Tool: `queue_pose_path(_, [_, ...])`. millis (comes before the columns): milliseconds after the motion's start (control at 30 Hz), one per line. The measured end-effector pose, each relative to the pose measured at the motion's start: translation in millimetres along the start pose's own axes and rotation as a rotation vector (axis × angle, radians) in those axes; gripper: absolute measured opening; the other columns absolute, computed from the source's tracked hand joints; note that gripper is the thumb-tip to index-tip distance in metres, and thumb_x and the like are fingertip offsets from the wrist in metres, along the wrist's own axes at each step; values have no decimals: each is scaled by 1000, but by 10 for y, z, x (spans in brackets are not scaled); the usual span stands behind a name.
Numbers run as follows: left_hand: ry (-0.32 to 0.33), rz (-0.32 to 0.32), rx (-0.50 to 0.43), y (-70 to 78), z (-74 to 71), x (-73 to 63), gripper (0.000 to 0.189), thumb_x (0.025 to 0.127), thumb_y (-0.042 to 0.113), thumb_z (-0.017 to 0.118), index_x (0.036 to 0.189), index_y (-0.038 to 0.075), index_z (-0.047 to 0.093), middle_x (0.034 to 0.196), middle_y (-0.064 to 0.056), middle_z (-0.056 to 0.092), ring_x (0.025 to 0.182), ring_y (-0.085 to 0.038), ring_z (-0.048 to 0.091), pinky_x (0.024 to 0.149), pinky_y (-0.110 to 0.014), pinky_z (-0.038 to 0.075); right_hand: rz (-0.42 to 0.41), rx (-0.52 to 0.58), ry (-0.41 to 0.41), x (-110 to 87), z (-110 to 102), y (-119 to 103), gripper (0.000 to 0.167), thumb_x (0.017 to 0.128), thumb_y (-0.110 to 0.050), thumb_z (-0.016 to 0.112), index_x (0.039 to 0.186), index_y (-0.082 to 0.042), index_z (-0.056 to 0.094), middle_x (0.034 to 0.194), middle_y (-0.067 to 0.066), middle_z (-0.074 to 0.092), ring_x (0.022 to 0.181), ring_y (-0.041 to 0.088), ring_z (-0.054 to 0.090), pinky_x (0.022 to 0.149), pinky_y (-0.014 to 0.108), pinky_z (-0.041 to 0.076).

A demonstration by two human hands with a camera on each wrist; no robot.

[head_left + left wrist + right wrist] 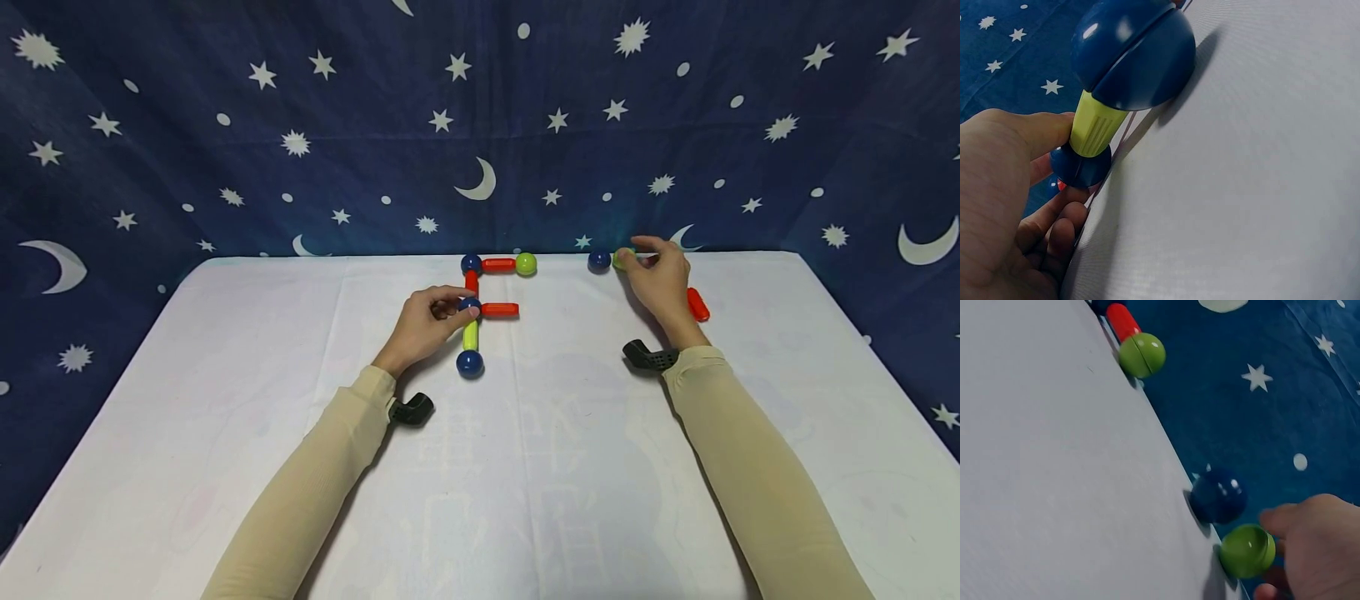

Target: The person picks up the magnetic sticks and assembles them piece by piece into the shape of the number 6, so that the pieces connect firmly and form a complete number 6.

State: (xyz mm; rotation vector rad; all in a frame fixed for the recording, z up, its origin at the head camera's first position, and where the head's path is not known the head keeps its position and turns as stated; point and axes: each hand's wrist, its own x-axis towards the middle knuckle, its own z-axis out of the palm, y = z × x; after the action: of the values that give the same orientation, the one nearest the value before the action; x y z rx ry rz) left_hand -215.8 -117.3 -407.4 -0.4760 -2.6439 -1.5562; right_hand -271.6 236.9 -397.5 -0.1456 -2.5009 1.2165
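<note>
My left hand (426, 323) pinches the middle blue ball (1082, 167) of a stick-and-ball shape. From that ball a red stick (500, 310) points right, another red stick (471, 282) runs up to a far blue ball (471, 263), and a yellow-green stick (470, 336) comes down to a near blue ball (469, 364). A top red stick (498, 265) joins the far ball to a green ball (526, 264). At the table's back edge, my right hand (662, 282) has thumb and fingers around a loose green ball (1247, 551), beside a loose blue ball (1218, 495).
One loose red stick (698, 305) lies to the right of the right wrist, partly hidden by it. Behind the white-covered table (525, 483) hangs a dark blue cloth (360, 100) with stars and moons. Black wrist cameras (412, 410) sit at both cuffs.
</note>
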Motion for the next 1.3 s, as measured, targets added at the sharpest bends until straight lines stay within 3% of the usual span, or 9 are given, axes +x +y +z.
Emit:
queue_pose_path(267, [5,12,-9,-8,6,4,28,92,19,77,116,6,75,94,-9,64,83,-23,56,75,-30,47,28,-23,-98,18,-53,71,46,100,-28,63,136,0,61,127,22,61,99,26,50,82,30,38])
queue_pose_path(533, [5,16,-32,1,10,6,29,91,16,78,117,4,75,95,-9,66,82,-22,58,74,-29,47,5,-44,-137,32,-37,115,46,101,-31,62,135,0,61,119,20,63,97,26,48,82,32,37])
queue_pose_path(767, [6,14,-23,0,8,8,28,91,17,78,117,5,75,95,-9,65,82,-22,58,75,-29,47,-2,-31,-128,22,-45,113,44,99,-25,66,135,0,59,121,20,63,97,25,50,83,31,38])
queue_pose_path(1100, [2,4,-14,-10,8,6,28,92,19,77,117,6,75,95,-9,64,83,-22,57,75,-30,48,-34,76,-49,41,-82,33,40,94,-9,71,132,3,63,122,21,61,102,23,53,85,23,41])
queue_pose_path(1300, [4,2,-12,2,5,-2,28,92,19,77,117,6,75,95,-9,64,83,-23,57,76,-30,48,-42,147,-67,33,-118,-66,40,91,-8,74,128,2,65,119,18,63,99,16,55,82,18,43])
